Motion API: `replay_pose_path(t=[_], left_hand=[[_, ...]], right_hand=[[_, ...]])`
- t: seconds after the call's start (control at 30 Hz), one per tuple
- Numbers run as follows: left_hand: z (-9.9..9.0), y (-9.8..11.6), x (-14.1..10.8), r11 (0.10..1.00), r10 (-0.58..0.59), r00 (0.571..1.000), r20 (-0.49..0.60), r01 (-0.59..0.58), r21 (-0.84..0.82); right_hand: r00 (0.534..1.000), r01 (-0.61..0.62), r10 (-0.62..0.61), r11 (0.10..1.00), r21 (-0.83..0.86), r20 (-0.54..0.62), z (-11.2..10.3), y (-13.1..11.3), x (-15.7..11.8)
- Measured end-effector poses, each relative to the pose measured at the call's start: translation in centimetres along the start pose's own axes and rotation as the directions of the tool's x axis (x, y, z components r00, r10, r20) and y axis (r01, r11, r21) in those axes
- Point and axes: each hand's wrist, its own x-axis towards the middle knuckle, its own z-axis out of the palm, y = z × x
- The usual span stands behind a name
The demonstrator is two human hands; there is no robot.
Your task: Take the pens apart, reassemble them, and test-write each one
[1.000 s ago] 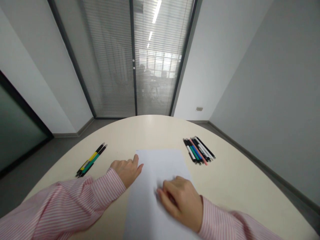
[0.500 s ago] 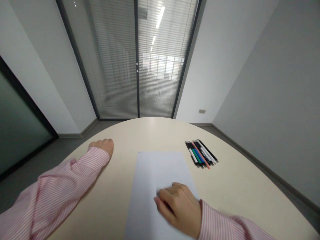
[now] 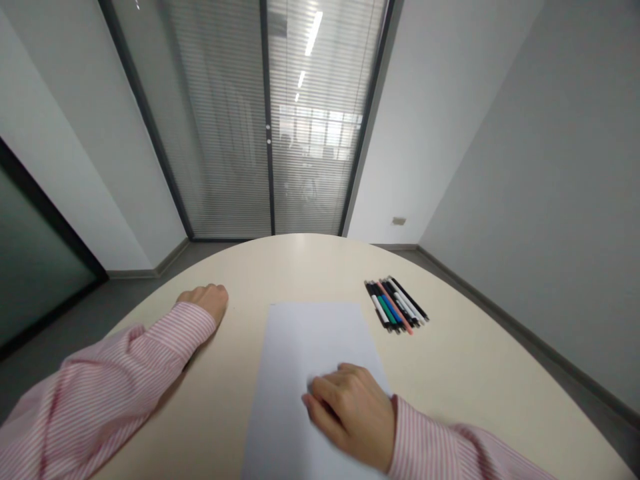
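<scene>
A blank white sheet of paper [image 3: 290, 347] lies on the pale round table [image 3: 300, 267] in front of me. My right hand [image 3: 353, 417] is over the lower right part of the sheet, closed, with thumb and fingers bent together. Something small and greyish shows at its fingertips, too blurred to name. Off to the left of the sheet, my left hand [image 3: 205, 300] rests on the table, curled into a fist with the knuckles up. Nothing sticks out of it; its palm side is hidden.
A row of pens [image 3: 395, 305], with black, white, green, blue and salmon parts, lies right of the sheet's top corner. Beyond the table's curved far edge stands a glass partition with blinds [image 3: 225, 133]. A grey wall [image 3: 560, 167] rises on the right.
The whole view has shifted slightly, so the table and pens appear a little further left. Both hands stay in nearly the same places and remain closed.
</scene>
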Motion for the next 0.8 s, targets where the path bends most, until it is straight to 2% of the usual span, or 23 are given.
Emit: replay_pose_path(t=[0.1, 0.2, 0.27, 0.3, 0.37, 0.4, 0.43, 0.53, 0.6, 0.63, 0.73, 0.8], left_hand=[[0.0, 1.0, -0.4, 0.995, 0.038, 0.999, 0.023, -0.040, 0.094], [-0.5, 2.2, -0.9, 0.986, 0.119, 0.993, 0.014, -0.120, 0.116], [-1.2, 3.0, -1.6, 0.982, 0.171, 0.983, -0.059, -0.166, 0.085], [-1.6, 3.3, -2.1, 0.979, 0.204, 0.969, -0.139, -0.202, 0.032], [-2.6, 3.9, -3.1, 0.934, 0.268, 0.914, -0.304, -0.324, -0.152], [-3.1, 4.1, -3.6, 0.883, 0.251, 0.893, -0.374, -0.369, -0.290], [-3.5, 4.4, -4.1, 0.804, 0.193, 0.892, -0.409, -0.382, -0.455], [-3.7, 5.2, -5.0, 0.489, -0.007, 0.941, -0.339, -0.293, -0.822], [-2.9, 5.7, -5.1, 0.307, -0.089, 0.972, -0.217, -0.180, -0.935], [-2.1, 6.0, -5.1, 0.235, -0.113, 0.984, -0.140, -0.110, -0.966], [0.6, 6.8, -5.2, 0.083, -0.086, 0.994, 0.070, 0.077, -0.994], [2.3, 7.2, -5.4, 0.029, -0.041, 0.990, 0.138, 0.140, -0.990]], right_hand=[[1.000, 0.002, -0.002, 1.000, 0.001, 0.005, 0.0, 0.0, -0.2], [1.000, -0.001, 0.001, 1.000, 0.006, 0.001, -0.1, 0.0, -0.2], [1.000, -0.008, 0.008, 1.000, 0.022, -0.004, -0.1, 0.0, -0.1], [1.000, -0.012, 0.013, 0.999, 0.032, -0.007, -0.1, 0.0, -0.1], [1.000, -0.021, 0.022, 0.998, 0.062, -0.011, -0.1, 0.0, -0.1], [1.000, -0.027, 0.028, 0.996, 0.084, -0.012, -0.1, 0.0, 0.0], [0.999, -0.037, 0.039, 0.993, 0.113, -0.016, -0.1, 0.1, 0.0], [0.993, -0.095, 0.109, 0.953, 0.286, -0.034, -0.1, 0.4, 0.0], [0.977, -0.167, 0.211, 0.846, 0.506, -0.030, -0.1, 0.9, 0.2], [0.963, -0.196, 0.268, 0.746, 0.636, -0.019, -0.2, 1.1, 0.3], [0.918, -0.176, 0.395, 0.333, 0.926, 0.033, -0.5, 2.1, 0.6], [0.890, -0.129, 0.453, 0.138, 0.982, 0.053, -0.7, 2.6, 0.8]])
